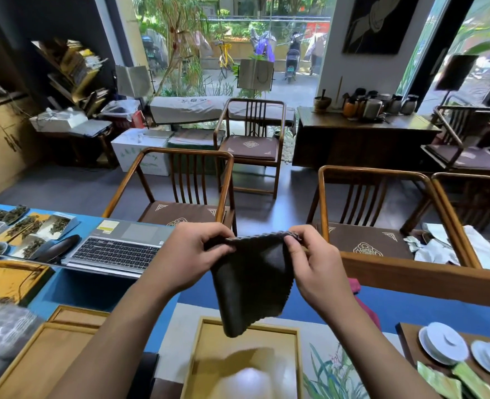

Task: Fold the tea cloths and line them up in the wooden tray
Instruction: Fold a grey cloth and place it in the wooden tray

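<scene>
A dark cloth (252,279) hangs in the air above the desk (99,292), pinched along its top edge and drooping to a point just over the far rim of the wooden tray (294,358). The left hand (186,254) grips the left top corner between thumb and fingers; the right hand (314,260) pinches the right corner the same way. Both are closed on the fabric, held apart so that the edge is stretched fairly straight, probably to square the cloth before a fold. Holding it over the tray keeps the drop short once it is folded.

The tray sits near the person, in the middle; a pale blur covers its near part, so I cannot tell whether anything lies in it. A laptop (117,249) lies far left, tea leaves (22,226) beyond it, and white saucers (442,347) stand on the near right. Chairs (180,191) face the desk's far side.
</scene>
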